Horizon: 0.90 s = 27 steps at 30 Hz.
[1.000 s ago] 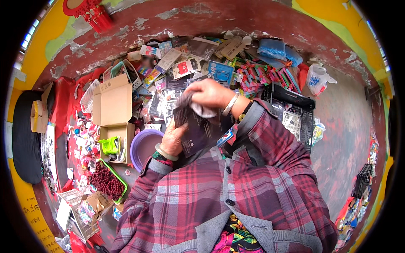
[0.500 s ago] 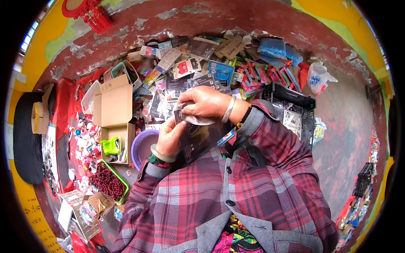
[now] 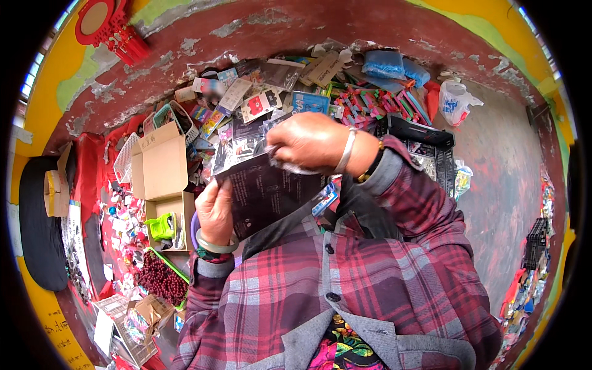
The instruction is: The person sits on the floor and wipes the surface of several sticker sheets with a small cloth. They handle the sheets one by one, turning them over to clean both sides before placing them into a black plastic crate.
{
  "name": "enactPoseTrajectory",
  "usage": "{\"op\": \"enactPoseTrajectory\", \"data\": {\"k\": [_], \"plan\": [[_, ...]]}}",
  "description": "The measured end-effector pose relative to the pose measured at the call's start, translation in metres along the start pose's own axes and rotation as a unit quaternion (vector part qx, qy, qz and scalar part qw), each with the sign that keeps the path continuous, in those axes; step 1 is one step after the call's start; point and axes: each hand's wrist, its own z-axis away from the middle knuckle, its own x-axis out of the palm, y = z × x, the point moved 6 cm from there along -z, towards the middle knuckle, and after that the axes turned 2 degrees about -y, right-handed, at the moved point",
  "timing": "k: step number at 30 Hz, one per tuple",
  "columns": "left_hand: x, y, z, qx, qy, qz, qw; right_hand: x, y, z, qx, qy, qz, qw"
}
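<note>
A flat black package (image 3: 271, 196) with small pale print is held tilted in front of my chest; whether it is a bag or a card I cannot tell. My left hand (image 3: 216, 213) grips its left edge, thumb on the printed face. Over its upper edge, my right hand (image 3: 311, 143) is closed with bent fingers on a crumpled whitish cloth-like piece (image 3: 293, 168), which lies against the package. Part of that piece is hidden under the fingers. Just beyond my hands lie clear-fronted packets (image 3: 237, 148) and a white card with a red picture (image 3: 261, 105).
An open cardboard box (image 3: 161, 163) holding a green packet (image 3: 162, 227) stands at left, by a green-rimmed tray of dark red beads (image 3: 161, 277). A purple basin (image 3: 196, 229) is partly hidden behind my left hand. Black crates (image 3: 422, 135) stand at right, near a white plastic bag (image 3: 457, 102).
My left hand has moved left and down along the package, which now faces up more broadly. My right hand has shifted slightly right, still on the whitish piece. The view has shifted a little.
</note>
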Motion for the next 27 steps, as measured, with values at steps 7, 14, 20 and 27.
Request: {"op": "enactPoseTrajectory", "data": {"k": [7, 14, 20, 27], "plan": [[-0.031, 0.013, 0.003, 0.012, 0.039, 0.081, 0.996, -0.038, 0.037, 0.036, 0.06, -0.036, 0.062, 0.996], [-0.037, 0.009, 0.001, -0.002, 0.081, 0.132, 0.988, -0.055, 0.066, 0.065, 0.087, -0.029, 0.066, 0.994], [-0.056, 0.039, -0.008, -0.028, 0.158, 0.186, 0.969, -0.082, 0.131, 0.106, 0.167, 0.117, -0.177, 0.963], [-0.04, -0.044, -0.018, -0.165, 0.116, 0.429, 0.881, -0.053, 0.113, 0.098, 0.114, 0.184, -0.565, 0.796]]}}
